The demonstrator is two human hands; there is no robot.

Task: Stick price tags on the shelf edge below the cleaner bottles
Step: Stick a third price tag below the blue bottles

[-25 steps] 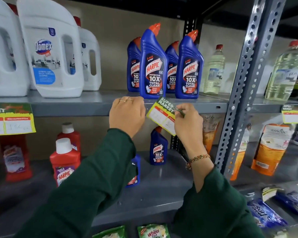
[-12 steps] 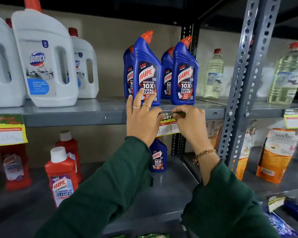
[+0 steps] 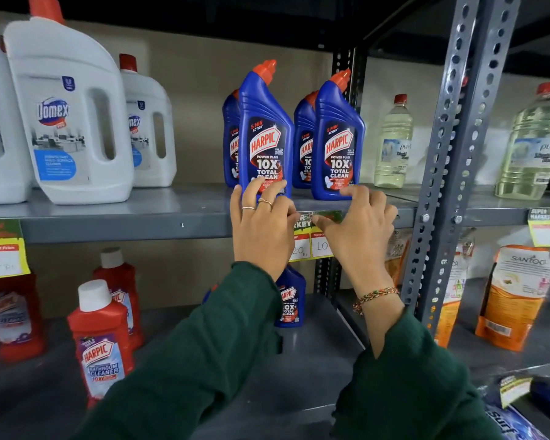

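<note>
The price tag [image 3: 311, 238] lies flat against the front edge of the grey shelf [image 3: 124, 228], directly below the blue Harpic bottles [image 3: 265, 134]. Its visible top band is green with white lettering; below that is a yellow field holding two white boxes with red headers and handwritten figures. The lower part of the tag hangs below the shelf edge. Both ends of the tag are covered by the hands.

The left hand [image 3: 262, 230] is spread open, fingers extended upward over the shelf lip, its palm side pressed against the tag's left portion; two rings show on it. The right hand [image 3: 359, 233] is likewise open, thumb laid along the green band, fingers reaching onto the shelf top by the right bottle. Neither hand grips anything.

Further left, white Domex jugs [image 3: 67, 122] stand on the same shelf, with another yellow tag [image 3: 2, 252] fixed below them.
</note>
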